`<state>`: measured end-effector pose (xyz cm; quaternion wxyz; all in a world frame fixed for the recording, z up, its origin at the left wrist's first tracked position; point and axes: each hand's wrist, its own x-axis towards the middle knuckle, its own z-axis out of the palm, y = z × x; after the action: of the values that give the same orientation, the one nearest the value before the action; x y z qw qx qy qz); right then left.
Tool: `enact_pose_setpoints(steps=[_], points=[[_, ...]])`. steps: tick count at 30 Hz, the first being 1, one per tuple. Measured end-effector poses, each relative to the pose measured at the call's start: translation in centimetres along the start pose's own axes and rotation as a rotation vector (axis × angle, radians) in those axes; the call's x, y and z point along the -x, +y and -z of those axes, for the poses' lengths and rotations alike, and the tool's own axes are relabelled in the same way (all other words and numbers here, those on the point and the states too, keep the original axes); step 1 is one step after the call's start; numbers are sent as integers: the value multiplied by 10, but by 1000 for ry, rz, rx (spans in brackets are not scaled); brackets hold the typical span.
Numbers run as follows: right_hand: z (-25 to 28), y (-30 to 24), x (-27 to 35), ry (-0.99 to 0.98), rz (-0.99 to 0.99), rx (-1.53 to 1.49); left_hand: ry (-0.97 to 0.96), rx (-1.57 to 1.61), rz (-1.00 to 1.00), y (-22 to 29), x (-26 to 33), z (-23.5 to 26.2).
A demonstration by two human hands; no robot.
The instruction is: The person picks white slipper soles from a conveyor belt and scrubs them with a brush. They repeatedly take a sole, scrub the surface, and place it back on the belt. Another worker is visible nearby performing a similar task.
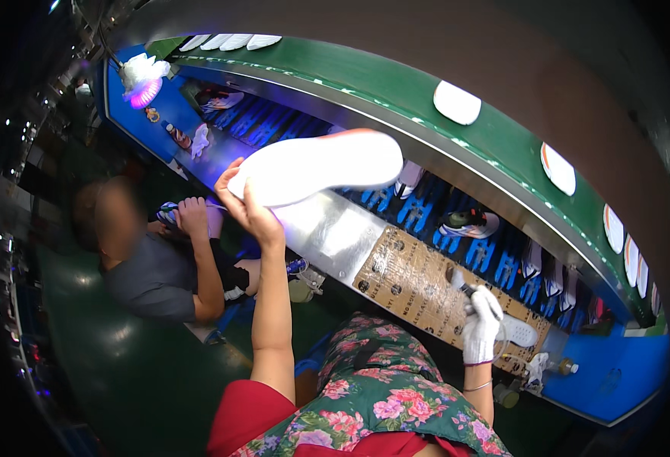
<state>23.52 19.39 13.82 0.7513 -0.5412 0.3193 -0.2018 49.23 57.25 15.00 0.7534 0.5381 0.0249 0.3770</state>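
Shoe sole [316, 167] up in my left hand [247, 209], above bench [327, 232]. Cardboard sheet [415, 286] right of it, under my right hand [481, 324]. Co-worker [152, 263] left; conveyor [396, 99] behind.

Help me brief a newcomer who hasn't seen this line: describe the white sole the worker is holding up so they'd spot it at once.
Start at the green conveyor belt curving across the top, then drop to the shiny metal plate beside the perforated cardboard mat. Above that plate, the bare left hand lifts a white shoe sole by one end. Unlike the small soles on the belt, it is raised and looks largest.
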Motion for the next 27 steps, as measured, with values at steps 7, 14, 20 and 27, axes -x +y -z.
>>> enact_pose_setpoints(steps=[7, 14, 20, 27], points=[[-6, -61, 19, -118, 56, -160, -531, 208, 749, 32, 91, -33], [-28, -90, 41, -348, 32, -131, -827, 390, 1372, 25, 213, -77], [-16, -103, 39, -368, 188, 122, -940, 820, 1853, 61, 284, -54], [-8, -112, 37, -286, 385, 341, -1005, 925, 1848, 69, 279, -78]])
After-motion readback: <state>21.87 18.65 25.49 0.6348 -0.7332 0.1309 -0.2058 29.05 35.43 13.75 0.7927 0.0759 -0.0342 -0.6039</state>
